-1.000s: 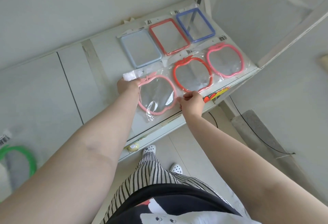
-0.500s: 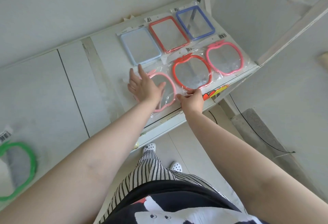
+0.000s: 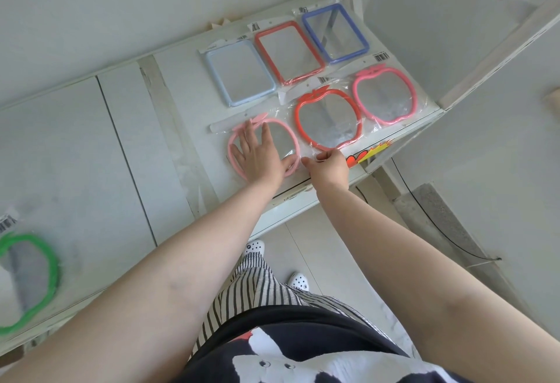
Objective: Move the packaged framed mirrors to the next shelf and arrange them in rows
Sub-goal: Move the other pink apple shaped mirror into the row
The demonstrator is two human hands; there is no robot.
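Six packaged mirrors lie in two rows on the white shelf point(image 3: 181, 85). The back row holds a pale blue rectangle point(image 3: 239, 74), a red rectangle point(image 3: 289, 52) and a dark blue rectangle point(image 3: 336, 32). In the front row are a light pink apple mirror point(image 3: 288, 137), a red apple mirror point(image 3: 327, 118) and a pink apple mirror point(image 3: 383, 96). My left hand point(image 3: 257, 155) lies flat with straight fingers on the light pink apple mirror. My right hand point(image 3: 328, 165) pinches the plastic bag at the near edge of the red apple mirror. A green apple mirror point(image 3: 27, 279) sits far left on the adjoining shelf.
The shelf's front edge point(image 3: 303, 200) carries a colourful sticker point(image 3: 368, 153). A white upright post point(image 3: 500, 36) bounds the shelf on the right. Below are the tiled floor, white clogs point(image 3: 254, 247) and a black cable point(image 3: 439, 228).
My left hand let go of the light pink apple mirror's bag and now lies flat on it; the mirror has settled in line with the front row. My right hand stayed at the near edge.
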